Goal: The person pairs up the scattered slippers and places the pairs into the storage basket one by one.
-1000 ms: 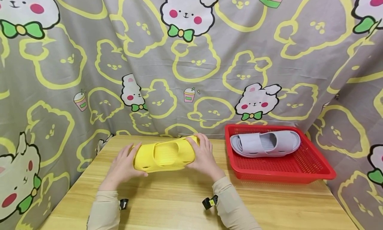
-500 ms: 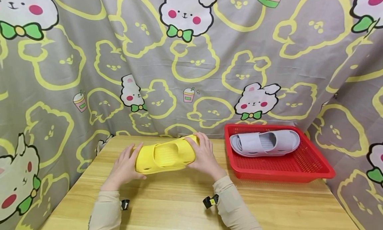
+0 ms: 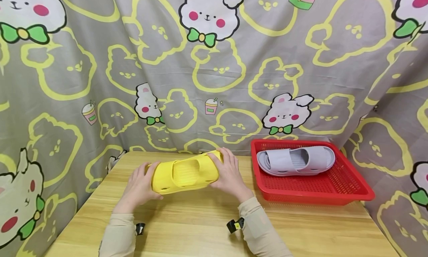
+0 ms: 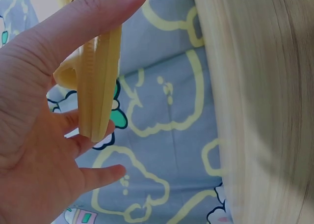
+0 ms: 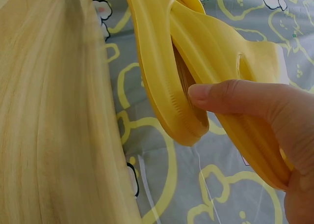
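Note:
In the head view, a pair of yellow slippers [image 3: 164,176] is fitted together and held up over the table, its right end tilted higher. My left hand [image 3: 138,188] grips the left end. The left wrist view shows the thumb across a slipper's edge [image 4: 98,96], with other fingers spread behind. At the right end, my right hand [image 3: 230,177] holds the pair. Its thumb presses in between the two slippers, the nearer slipper [image 5: 159,81] and the farther slipper [image 5: 211,42], in the right wrist view. Most right fingers are hidden behind the slippers.
To the right stands a red plastic basket [image 3: 311,197] with a pair of grey slippers [image 3: 280,160] at its back. Wooden table [image 3: 187,227] lies beneath my hands. A patterned grey curtain [image 3: 207,134] hangs behind the table and on both sides.
My left hand and the left end of the yellow slippers have shifted slightly right and down over the last second. The right hand keeps its hold almost unmoved.

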Demonstrator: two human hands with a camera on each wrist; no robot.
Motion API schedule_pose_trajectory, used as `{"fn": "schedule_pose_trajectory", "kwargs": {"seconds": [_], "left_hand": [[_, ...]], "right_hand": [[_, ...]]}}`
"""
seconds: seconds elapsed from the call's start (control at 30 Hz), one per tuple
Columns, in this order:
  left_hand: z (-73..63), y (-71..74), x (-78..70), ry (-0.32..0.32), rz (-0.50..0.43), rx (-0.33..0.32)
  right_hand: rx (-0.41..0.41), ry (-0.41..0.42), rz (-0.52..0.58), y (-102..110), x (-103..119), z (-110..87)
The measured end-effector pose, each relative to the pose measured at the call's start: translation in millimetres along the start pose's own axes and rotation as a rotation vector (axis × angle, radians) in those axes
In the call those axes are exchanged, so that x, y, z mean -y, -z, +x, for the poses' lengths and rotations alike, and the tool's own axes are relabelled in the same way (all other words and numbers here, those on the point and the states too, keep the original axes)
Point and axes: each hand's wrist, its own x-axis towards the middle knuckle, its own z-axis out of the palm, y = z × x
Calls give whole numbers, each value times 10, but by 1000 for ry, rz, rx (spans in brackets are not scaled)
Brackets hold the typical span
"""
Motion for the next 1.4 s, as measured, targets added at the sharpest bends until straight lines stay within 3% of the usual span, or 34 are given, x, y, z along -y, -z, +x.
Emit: {"fn": "schedule_pose_trajectory", "kwargs": {"seconds": [0.9, 1.4], "left_hand": [[60, -63, -43, -161, 109, -235], [90, -54, -68, -206, 139, -259]], "right_hand": [[2, -35, 70, 43, 35, 2], [52, -104, 188, 44, 69, 20]]}}
